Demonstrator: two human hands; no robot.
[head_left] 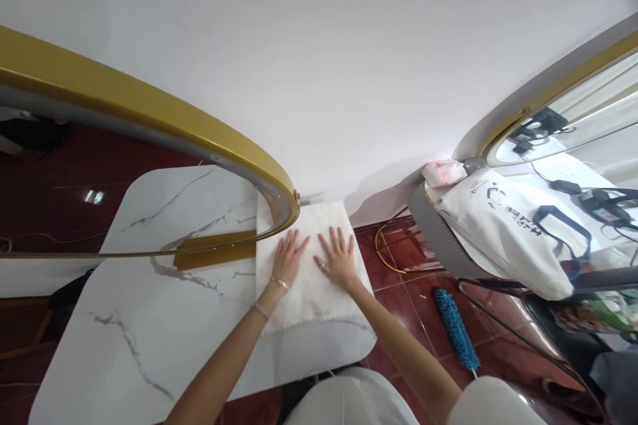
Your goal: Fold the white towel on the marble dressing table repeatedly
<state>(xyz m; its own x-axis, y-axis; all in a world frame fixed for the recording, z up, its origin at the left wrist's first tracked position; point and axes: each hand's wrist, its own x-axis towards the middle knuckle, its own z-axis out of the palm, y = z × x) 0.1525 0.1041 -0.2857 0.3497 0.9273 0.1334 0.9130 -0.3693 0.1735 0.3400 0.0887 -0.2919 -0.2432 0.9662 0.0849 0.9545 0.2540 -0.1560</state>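
Observation:
A white cloth or sheet (304, 302) with a finely jagged edge lies flat over the right end of the white marbled table (199, 339). My left hand (288, 259) rests palm down on its left part, fingers stretched out, with a bracelet at the wrist. To its right, my right hand (339, 257) presses flat on the same sheet, fingers spread and a ring on one finger. Neither hand grips anything. Whether the sheet is paper or fabric, I cannot tell.
A gold-framed mirror (199, 136) rises at the table's left back against the wall. On the right, a second table bears a white tote bag (508, 226) and a tissue pack (442, 173). A blue duster (456, 329) stands over the red tiled floor (399, 305).

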